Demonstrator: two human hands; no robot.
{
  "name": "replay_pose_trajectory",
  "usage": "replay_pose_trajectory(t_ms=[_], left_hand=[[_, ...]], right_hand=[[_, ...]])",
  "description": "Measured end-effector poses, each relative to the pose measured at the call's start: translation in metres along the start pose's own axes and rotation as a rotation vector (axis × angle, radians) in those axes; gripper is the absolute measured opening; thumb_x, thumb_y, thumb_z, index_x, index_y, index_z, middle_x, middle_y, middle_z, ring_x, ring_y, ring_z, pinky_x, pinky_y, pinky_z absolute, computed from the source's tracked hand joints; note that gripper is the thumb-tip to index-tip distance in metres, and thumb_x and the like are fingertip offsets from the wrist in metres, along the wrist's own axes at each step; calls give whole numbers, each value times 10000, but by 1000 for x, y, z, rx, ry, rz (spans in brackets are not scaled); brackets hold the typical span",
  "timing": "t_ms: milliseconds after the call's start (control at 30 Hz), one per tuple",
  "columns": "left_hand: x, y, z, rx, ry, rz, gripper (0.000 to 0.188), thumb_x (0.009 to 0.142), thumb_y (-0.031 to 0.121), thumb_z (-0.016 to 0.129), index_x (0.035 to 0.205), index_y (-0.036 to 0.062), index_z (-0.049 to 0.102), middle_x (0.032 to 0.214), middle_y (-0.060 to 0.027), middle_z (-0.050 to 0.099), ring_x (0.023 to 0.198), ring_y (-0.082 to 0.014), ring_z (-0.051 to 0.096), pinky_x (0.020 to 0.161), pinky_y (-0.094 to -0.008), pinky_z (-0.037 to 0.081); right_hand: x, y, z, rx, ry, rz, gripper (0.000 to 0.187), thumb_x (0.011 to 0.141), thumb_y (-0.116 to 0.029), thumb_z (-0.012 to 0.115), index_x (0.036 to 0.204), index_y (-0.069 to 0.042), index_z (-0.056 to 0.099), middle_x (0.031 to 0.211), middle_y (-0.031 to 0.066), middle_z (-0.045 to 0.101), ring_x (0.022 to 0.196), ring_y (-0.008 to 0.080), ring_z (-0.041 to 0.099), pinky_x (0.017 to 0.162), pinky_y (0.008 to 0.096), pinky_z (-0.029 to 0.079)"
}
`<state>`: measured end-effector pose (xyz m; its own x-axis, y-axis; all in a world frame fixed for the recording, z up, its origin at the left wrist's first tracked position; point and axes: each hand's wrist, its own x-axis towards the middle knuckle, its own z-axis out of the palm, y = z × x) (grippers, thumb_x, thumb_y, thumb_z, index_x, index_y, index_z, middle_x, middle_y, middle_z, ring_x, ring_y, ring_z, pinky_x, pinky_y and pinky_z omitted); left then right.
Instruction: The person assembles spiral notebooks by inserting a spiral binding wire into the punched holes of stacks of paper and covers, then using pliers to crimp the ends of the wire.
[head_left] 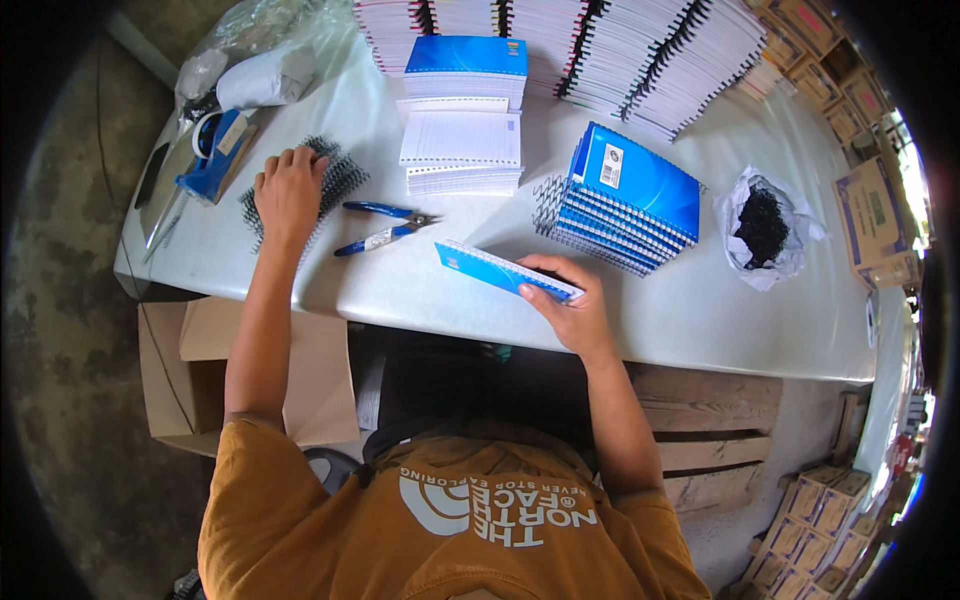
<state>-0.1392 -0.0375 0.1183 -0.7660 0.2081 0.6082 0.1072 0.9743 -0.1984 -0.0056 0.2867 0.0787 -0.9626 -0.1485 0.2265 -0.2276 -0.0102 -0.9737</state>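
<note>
My left hand [288, 195] lies over a heap of dark spiral binding coils [345, 175], its fingers curled down onto them and the fingertips partly hidden. My right hand [570, 302] grips an unbound notebook [490, 270] with a blue cover by its right end, thumb on the cover side. The notebook is tilted on edge above the table's front part, its punched edge facing up and away. Between the coils and the notebook lie blue-handled cutting pliers [385, 228], jaws pointing right. Beyond my right hand stands a stack of blue spiral-bound notebooks [640, 195], loose coil ends sticking out at its left.
Punched page blocks [460, 145] and a blue-covered stack [466, 55] stand mid-table. Tall rows of bound books [640, 60] line the back. A white bag of black bits [762, 225] sits right; a blue tape dispenser [215, 165] left. An open carton [320, 380] is below.
</note>
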Motion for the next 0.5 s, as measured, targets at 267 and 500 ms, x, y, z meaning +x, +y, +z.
replay_pose_trajectory(t_ms=[267, 500], left_hand=[[-36, 85, -89, -1255, -751, -165, 584, 912, 344, 533, 1341, -3, 342, 880, -154, 564, 825, -212, 550, 754, -324, 437], [-48, 91, -72, -1181, -564, -16, 367, 934, 345, 512, 1092, 15, 545, 643, -161, 558, 580, -267, 551, 587, -336, 430]], right_hand=[[0, -3, -1, 43, 28, 34, 232, 824, -87, 669, 1037, -7, 627, 970, 51, 643, 883, 91, 571, 774, 241, 464], [-1, 1, 0, -53, 59, -3, 264, 846, -68, 641, 1099, 4, 633, 1015, 96, 672, 873, 109, 604, 782, 250, 477]])
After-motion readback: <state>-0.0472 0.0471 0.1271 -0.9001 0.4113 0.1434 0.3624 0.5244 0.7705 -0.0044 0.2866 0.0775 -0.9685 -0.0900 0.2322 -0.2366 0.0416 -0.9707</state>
